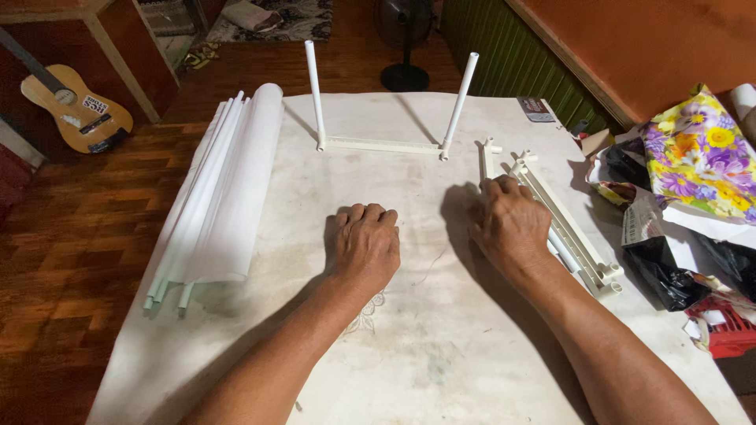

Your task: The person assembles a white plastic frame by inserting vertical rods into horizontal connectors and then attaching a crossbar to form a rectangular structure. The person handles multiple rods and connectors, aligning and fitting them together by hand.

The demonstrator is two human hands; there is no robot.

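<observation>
Right hand (510,224) hides part of the white frame pieces (568,236); guitar (72,110) neck cut off

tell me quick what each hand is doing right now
Left hand: curled shut, knuckles down on the white table cover, holding nothing.
Right hand: open, fingers resting on the white plastic frame pieces.

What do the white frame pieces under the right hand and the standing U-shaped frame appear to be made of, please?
The frame pieces beside the right hand look like moulded plastic: off-white, matt, with round sockets at the ends. The U-shaped frame seems to be of the same plastic, its two uprights smooth, thin tubes. The left hand rests closed on the table cover, seemingly a stained cloth or sheet.
</observation>
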